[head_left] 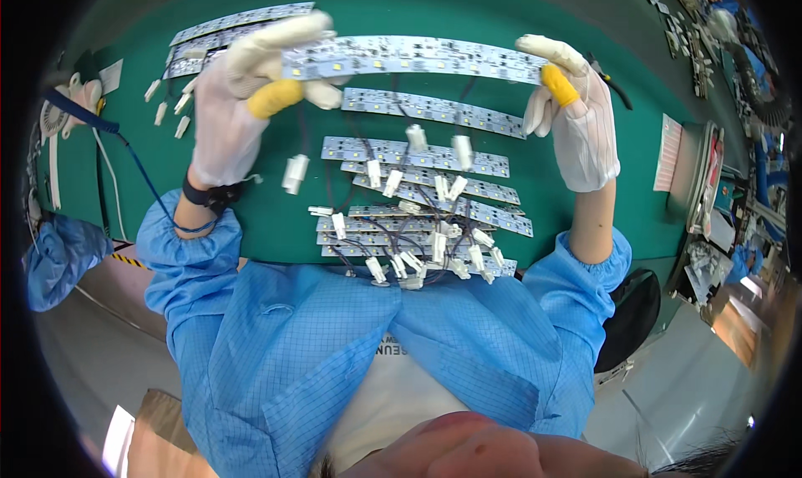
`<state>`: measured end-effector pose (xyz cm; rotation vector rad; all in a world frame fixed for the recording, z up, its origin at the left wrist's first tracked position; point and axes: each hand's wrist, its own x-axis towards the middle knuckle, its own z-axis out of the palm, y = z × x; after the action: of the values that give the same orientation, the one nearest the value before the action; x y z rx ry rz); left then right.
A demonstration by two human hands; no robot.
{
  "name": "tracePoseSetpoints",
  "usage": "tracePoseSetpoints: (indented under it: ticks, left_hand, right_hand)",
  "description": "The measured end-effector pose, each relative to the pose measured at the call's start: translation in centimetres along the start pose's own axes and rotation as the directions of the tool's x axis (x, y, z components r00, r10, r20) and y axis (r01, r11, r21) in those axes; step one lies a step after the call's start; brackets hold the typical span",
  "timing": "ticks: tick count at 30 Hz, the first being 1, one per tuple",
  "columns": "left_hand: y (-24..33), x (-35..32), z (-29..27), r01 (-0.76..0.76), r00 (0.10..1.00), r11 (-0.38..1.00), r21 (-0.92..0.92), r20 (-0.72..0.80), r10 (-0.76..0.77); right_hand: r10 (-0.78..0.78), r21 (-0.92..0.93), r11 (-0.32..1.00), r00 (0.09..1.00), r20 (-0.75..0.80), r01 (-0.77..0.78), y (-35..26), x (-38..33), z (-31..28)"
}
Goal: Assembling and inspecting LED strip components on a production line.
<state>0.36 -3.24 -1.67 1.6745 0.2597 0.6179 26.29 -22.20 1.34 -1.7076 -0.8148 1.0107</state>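
Note:
A long white LED circuit board is raised over the mat, stretched level between my hands. My left hand, in a white glove with a yellow thumb cover, pinches its left end. At its right end, my right hand, gloved the same way, grips it between fingers and yellow-covered thumb. Dark wires with white plug connectors hang below the board. Under it lies another LED board, its right end near my right fingers. Nearer to me, several more boards lie overlapped, with a tangle of wires and connectors on them.
On the green mat, more LED boards lie at the far left, partly behind my left hand. A blue cord runs to my left wrist. Dark-handled pliers lie beyond my right hand. A white fan-like device stands at left.

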Motion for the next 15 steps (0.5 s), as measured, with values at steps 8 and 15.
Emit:
tracePoseSetpoints:
  ticks: [8,15]
  left_hand:
    - [-0.9,0.5,-1.0,-0.045,0.994,0.727,0.685,-0.041,0.101]
    - [-2.4,0.5,-1.5,-0.041,0.975,0.684,0.728,-0.121,0.187]
  right_hand:
    - [-0.064,0.133,0.989,0.998,0.013,0.062,1.4,-0.5,-0.7]
    - [-0.311,0.221,0.931,0.948,0.068,0.290,1.8,-0.8,-0.3]
